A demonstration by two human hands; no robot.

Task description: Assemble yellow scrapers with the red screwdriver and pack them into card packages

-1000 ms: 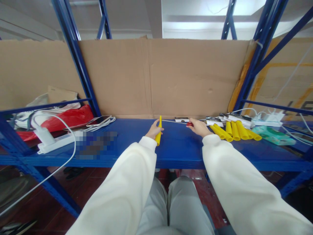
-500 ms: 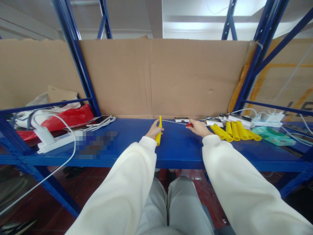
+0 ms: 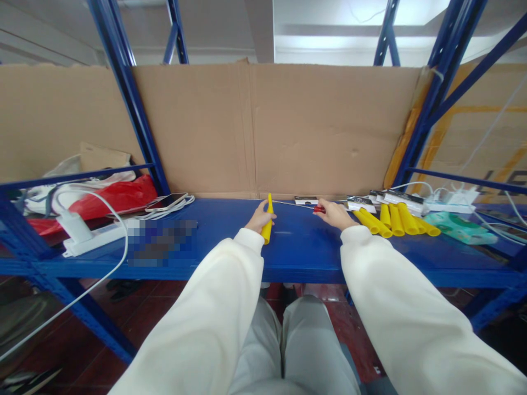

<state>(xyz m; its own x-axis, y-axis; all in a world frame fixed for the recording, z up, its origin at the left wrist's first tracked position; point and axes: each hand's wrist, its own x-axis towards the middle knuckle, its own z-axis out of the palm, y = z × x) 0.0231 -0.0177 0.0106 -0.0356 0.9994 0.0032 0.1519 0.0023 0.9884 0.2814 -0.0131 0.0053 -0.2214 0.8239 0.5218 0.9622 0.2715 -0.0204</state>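
Observation:
My left hand (image 3: 259, 218) is closed around a yellow tapered tube (image 3: 268, 225), its narrow end pointing away from me and its wide end toward me. The fingers of my right hand (image 3: 335, 214) wrap the red handle of a screwdriver (image 3: 300, 206). Its long thin metal shaft runs left, with the far end near the narrow tip of the yellow tube. Whether the shaft touches the tube I cannot tell. Right of my right hand, several more yellow tubes (image 3: 396, 221) lie side by side on the blue shelf (image 3: 230, 241).
Small white-and-black boxes (image 3: 401, 201) sit behind the tubes, with a green soft packet (image 3: 461, 227) to their right. On the left are a white power strip (image 3: 99, 240), a phone (image 3: 167, 202) with a coiled cable, and a red bag (image 3: 117, 197). A cardboard panel (image 3: 313, 131) closes the back.

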